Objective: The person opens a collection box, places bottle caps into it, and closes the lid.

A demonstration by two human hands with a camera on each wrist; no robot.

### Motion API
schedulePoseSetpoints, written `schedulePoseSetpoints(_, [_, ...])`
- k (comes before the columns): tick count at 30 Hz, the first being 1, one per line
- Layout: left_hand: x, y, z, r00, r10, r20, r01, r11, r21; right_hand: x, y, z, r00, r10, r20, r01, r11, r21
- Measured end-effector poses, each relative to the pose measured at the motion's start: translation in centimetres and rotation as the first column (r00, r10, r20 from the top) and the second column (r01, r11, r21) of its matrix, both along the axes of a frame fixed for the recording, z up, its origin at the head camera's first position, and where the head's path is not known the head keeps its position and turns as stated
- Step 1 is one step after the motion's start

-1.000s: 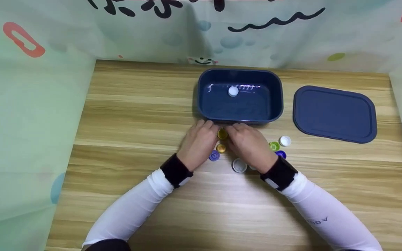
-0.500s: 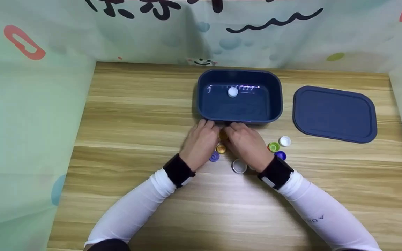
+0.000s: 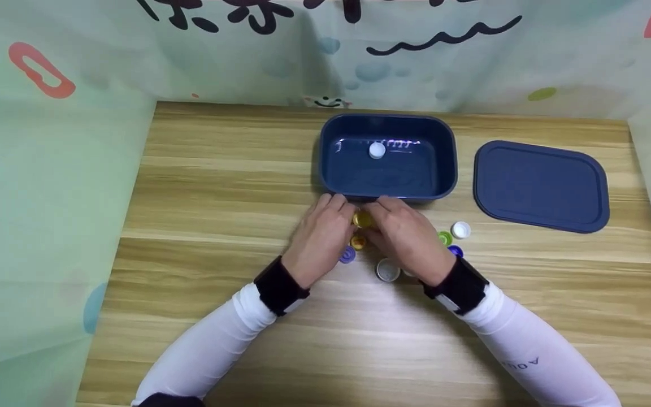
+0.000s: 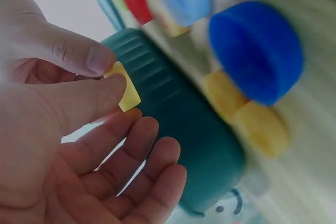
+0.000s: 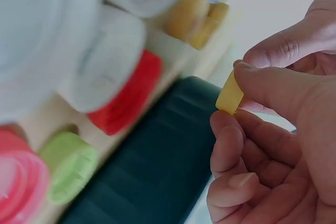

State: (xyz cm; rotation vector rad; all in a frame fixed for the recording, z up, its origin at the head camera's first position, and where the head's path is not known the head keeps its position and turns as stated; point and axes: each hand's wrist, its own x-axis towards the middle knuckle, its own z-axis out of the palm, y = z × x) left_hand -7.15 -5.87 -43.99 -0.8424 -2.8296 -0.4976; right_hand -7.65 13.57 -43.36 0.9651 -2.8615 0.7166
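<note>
- So far, one white cap (image 3: pixel 377 150) lies inside the blue box (image 3: pixel 387 192), toward its far wall; nothing else shows in there.
- Both hands meet just in front of the box's near rim, over the table (image 3: pixel 218 186).
- Left hand (image 3: pixel 325 233): thumb & forefinger pinch a yellow cap (image 3: pixel 363 220) by its edge; the left wrist view shows the same yellow cap (image 4: pixel 124 86) nipped between thumb and finger, other fingers (image 4: pixel 137 145) loosely curled below, holding nothing.
- Right hand (image 3: pixel 407 237): also pinches that cap from the opposite side; in the right wrist view its thumb and forefinger grip the yellow edge (image 5: pixel 230 97), remaining fingers curled beneath.
- The cap sits between the two hands, apparently lifted off the table, just short of the box; not yet in it.
- Left on the table, approx. in a loose cluster near the hands: a second yellow cap (image 3: pixel 358 242), a purple cap (image 3: pixel 347 255), a white ring-like cap (image 3: pixel 387 270), a green cap (image 3: pixel 445 238), a blue cap (image 3: pixel 455 251) and another white cap (image 3: pixel 461 229). Wrist views show a red one too, hidden by the right hand from above.
- Lid (image 3: pixel 540 183) lies flat to the right of the box, well apart from it, not on.
- Judgement: early stage — one cap in, one in hand, most caps to go, lid off.
</note>
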Motion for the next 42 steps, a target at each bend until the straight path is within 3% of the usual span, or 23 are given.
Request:
schedulePoseSetpoints(5, [-0.2,0.0,1.1,0.999,0.003,0.053,-0.013,0.982,0.19,-0.3,0.2,1.5,1.0,-0.018,0.002,0.018,0.998,-0.067])
schedulePoseSetpoints(10, [-1.0,0.3,2.2,0.989,0.002,0.149,-0.059,0.924,0.379,-1.2,0.4,2.8,0.998,-0.057,0.036,0.062,0.989,-0.131])
schedulePoseSetpoints(15, [-2.2,0.8,3.0,0.963,0.002,0.268,-0.135,0.868,0.477,-2.5,0.3,3.4,0.994,-0.093,0.05,0.1,0.979,-0.18])
schedulePoseSetpoints(23, [-4.4,1.1,3.5,0.925,0.02,0.38,-0.234,0.816,0.528,-5.5,0.0,3.1,0.975,-0.165,0.151,0.196,0.956,-0.218])
schedulePoseSetpoints(31, [-6.4,1.5,3.2,0.858,0.012,0.513,-0.349,0.747,0.565,-8.4,0.3,2.5,0.925,-0.224,0.307,0.296,0.932,-0.21])
schedulePoseSetpoints(36, [-7.7,1.7,2.6,0.835,-0.01,0.55,-0.388,0.698,0.602,-9.9,0.6,1.9,0.888,-0.202,0.413,0.307,0.929,-0.208])
schedulePoseSetpoints(42, [-8.7,1.9,2.0,0.813,-0.016,0.582,-0.421,0.674,0.607,-11.1,0.6,1.2,0.861,-0.167,0.481,0.303,0.927,-0.22])
